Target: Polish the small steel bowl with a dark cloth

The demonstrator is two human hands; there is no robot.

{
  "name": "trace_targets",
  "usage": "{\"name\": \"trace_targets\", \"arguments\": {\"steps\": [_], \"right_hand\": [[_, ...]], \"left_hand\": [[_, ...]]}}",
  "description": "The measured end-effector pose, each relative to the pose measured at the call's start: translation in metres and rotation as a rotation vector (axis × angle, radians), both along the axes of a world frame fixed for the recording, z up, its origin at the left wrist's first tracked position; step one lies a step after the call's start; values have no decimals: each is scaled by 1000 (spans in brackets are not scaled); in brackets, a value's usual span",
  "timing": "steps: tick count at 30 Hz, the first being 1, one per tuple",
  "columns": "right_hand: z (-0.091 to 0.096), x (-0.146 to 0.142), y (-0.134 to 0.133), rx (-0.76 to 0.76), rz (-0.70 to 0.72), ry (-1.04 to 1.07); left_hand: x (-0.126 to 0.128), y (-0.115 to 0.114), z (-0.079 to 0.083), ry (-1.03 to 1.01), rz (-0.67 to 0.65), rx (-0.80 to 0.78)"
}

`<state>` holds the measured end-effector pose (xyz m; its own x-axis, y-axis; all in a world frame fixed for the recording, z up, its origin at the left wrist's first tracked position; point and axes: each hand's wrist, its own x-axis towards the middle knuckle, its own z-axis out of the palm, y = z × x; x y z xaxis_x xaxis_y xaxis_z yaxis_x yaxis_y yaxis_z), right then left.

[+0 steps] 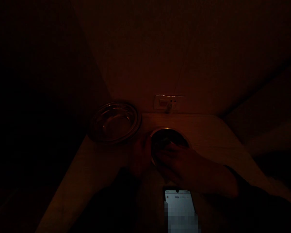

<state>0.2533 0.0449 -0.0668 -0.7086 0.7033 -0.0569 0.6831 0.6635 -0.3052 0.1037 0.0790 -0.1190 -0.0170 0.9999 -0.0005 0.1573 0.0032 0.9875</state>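
The picture is very dark. A round bowl (171,128) with a pale, shiny rim stands on the wooden table, and its inside looks dark. My left hand (141,153) is at the bowl's left side, thumb and fingers closed about the rim as far as the dim light shows. From the right, my right hand (176,160) reaches over the near rim with its fingers bunched down inside. What they hold there, if anything, is lost in shadow. Just below the hands lies a phone (180,207) with its screen lit.
A wide metal basin (116,124) sits on the back left of the table (208,132). Behind the bowl, a wall socket (168,102) with something plugged in is set low in the wall (145,64). The table's left edge drops off into darkness.
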Motion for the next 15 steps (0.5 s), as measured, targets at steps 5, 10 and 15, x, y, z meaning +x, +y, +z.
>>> {"name": "trace_targets", "arguments": {"steps": [5, 10, 15], "right_hand": [[12, 8, -3, -97, 22, 20], [8, 5, -5, -96, -1, -11], [1, -1, -2, -52, -44, -35]], "left_hand": [[0, -1, 1, -47, -45, -22], [1, 0, -1, -42, -53, 2], [0, 1, -1, -26, -43, -24]]}}
